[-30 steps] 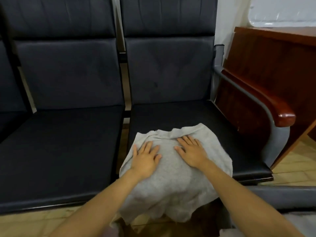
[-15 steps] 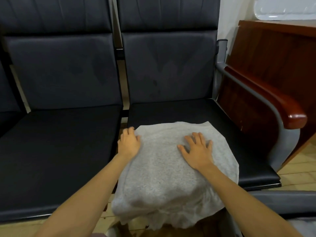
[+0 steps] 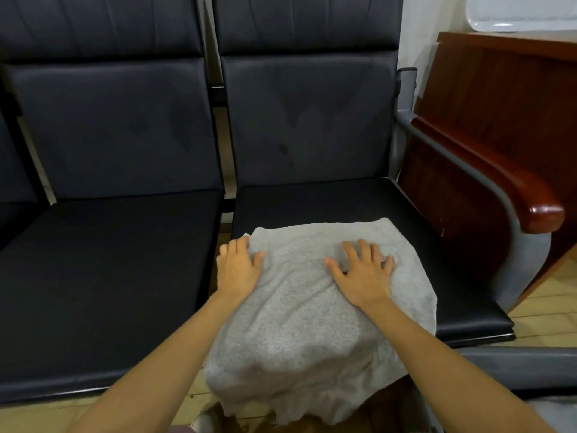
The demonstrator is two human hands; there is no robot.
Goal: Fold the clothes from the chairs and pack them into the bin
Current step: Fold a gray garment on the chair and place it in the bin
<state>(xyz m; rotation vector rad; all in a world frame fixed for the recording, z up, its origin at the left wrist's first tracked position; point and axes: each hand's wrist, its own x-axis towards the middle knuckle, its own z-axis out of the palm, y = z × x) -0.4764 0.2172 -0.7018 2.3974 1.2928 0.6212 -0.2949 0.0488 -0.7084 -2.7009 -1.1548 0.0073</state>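
Observation:
A grey knit garment point(image 3: 299, 326) lies on the front of the right black chair seat point(image 3: 352, 201), and its near part hangs over the seat's front edge. My left hand point(image 3: 239, 267) rests at the garment's far left corner, fingers over the edge and thumb on the cloth. My right hand point(image 3: 362, 270) lies flat on the cloth with fingers spread, right of the middle. No bin is in view.
A second black chair seat point(image 3: 106, 276) stands to the left with nothing on it. A grey metal armrest with a red-brown wooden cap point(image 3: 530, 198) borders the right chair. Behind it stands a dark wooden cabinet point(image 3: 505, 89). The floor is pale wood.
Both hands slid apart from the middle of the garment, the left to its far left corner and the right further right. The far edge of the cloth is now flatter.

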